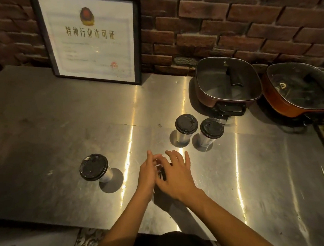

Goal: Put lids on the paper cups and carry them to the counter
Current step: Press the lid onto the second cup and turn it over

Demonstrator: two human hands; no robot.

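Left hand (pixel 147 172) beside blurred lid (pixel 162 174), grip impossible to tell, right hand (pixel 177 174) spread flat over it, three capped cups (pixel 93 167) upright, table (pixel 41 122) open leftward, pots (pixel 228 82) crowding right.

Left hand (pixel 147 172) against right hand (pixel 177 173); right fingers spread, left blurred.

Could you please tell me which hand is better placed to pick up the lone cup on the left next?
Left, probably. The left hand is nearer the lone cup. The right hand lies on the far side and would have to cross over the left.
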